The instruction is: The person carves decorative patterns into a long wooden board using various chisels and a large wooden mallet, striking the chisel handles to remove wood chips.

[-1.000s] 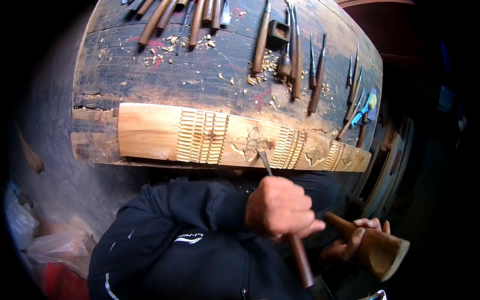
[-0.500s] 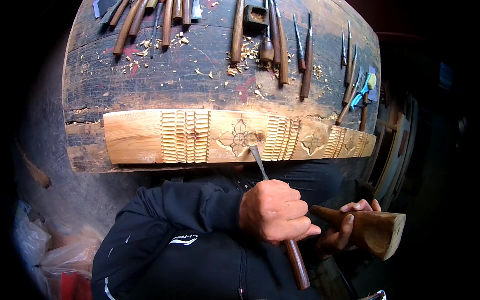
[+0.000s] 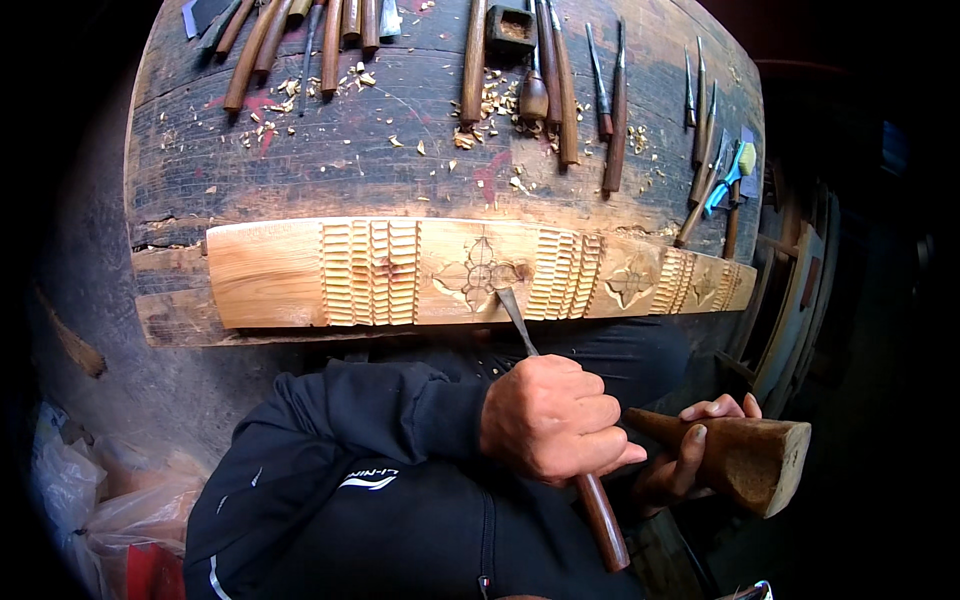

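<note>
My left hand (image 3: pixel 552 418) is closed in a fist around the brown wooden handle of a chisel (image 3: pixel 603 520). The chisel's metal blade slants up and left, its tip against the lower edge of a four-lobed flower pattern on a long pale wooden board (image 3: pixel 265 275). Bands of notched carving and smaller carved flowers run along this board. My right hand (image 3: pixel 680 465) grips a wooden mallet (image 3: pixel 750 455) at the right, fingers wrapped partly around it. The mallet's narrow handle points left toward my left hand, and its broad end faces right.
The board lies along the near edge of a worn dark workbench (image 3: pixel 340 190). Several wood-handled chisels (image 3: pixel 243 75) lie across the far side, with a small dark square box (image 3: pixel 511 32), wood chips (image 3: pixel 470 137) and a blue-handled brush (image 3: pixel 728 180). Plastic bags (image 3: pixel 130 510) sit at lower left.
The lower end of the chisel handle has swung slightly right and up, while its tip stays at about the same spot on the flower. My right hand and the mallet have barely moved.
</note>
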### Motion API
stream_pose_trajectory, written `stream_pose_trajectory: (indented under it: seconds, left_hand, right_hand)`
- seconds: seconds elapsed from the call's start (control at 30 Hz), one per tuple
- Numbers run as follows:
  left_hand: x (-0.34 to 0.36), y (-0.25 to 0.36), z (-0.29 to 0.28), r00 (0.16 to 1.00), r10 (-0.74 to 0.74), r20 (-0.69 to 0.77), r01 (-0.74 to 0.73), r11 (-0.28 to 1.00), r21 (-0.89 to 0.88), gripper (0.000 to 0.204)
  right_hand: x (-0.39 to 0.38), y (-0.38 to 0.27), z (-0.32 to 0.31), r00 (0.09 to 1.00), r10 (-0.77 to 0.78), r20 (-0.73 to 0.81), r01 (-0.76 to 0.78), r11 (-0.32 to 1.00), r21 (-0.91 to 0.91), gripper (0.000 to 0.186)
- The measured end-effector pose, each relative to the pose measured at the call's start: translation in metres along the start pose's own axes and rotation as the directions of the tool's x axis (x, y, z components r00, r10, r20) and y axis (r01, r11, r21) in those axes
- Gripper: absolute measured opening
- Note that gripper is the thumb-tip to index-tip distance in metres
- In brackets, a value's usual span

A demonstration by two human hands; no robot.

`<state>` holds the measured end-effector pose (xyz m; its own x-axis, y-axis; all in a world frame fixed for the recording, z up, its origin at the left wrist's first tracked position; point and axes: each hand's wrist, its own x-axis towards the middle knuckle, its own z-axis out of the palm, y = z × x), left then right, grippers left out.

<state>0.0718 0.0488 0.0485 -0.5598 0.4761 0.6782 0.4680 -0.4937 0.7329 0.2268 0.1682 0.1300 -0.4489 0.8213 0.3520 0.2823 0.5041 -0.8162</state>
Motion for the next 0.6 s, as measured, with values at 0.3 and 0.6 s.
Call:
stream_pose_trajectory:
  seconds: [0.3, 0.6]
  left_hand:
    - [-0.0003, 0.0002, 0.0011, 1.000, -0.007, 0.004, 0.007, 1.000, 0.004, 0.055]
    - [-0.0003, 0.0019, -0.0014, 0.999, -0.017, 0.036, 0.017, 1.000, -0.015, 0.054]
  right_hand:
    - [-0.0005, 0.0026, 0.0000, 1.000, 0.001, -0.001, -0.001, 1.000, 0.001, 0.075]
    - [-0.0015, 0.0058, 0.0003, 1.000, -0.001, 0.000, 0.001, 1.000, -0.012, 0.075]
